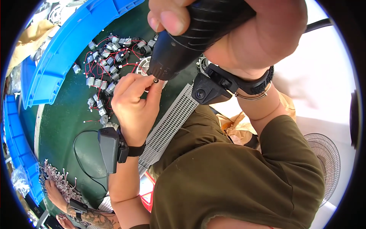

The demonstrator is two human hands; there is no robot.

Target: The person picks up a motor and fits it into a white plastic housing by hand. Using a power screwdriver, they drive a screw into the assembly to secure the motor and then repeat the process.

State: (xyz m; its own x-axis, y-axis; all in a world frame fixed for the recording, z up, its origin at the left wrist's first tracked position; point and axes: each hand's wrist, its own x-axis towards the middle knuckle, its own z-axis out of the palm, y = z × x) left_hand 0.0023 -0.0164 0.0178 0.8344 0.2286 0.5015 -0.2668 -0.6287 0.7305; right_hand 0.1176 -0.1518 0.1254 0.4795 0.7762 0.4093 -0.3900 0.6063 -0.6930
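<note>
My right hand (248,42) is wrapped round a thick black electric screwdriver (183,42), which slants down to the left. Its nose ends right at the fingertips of my left hand (135,97). Thumb and forefinger there are pinched together on a small dark round piece (156,80), too small to name surely. Behind the screwdriver nose and my left fingers, a white round plastic part (144,64) is partly hidden. Just left of it lies a heap of small silver motors (108,68) with red and black wires, on the green tabletop (61,126).
Blue plastic bins (57,57) line the far left. A white perforated strip (166,128) runs along the near table edge. At lower left, a co-worker's hand (55,196) touches a pile of wired parts (61,179). A black cable (76,152) curves across the table; a fan (324,160) stands right.
</note>
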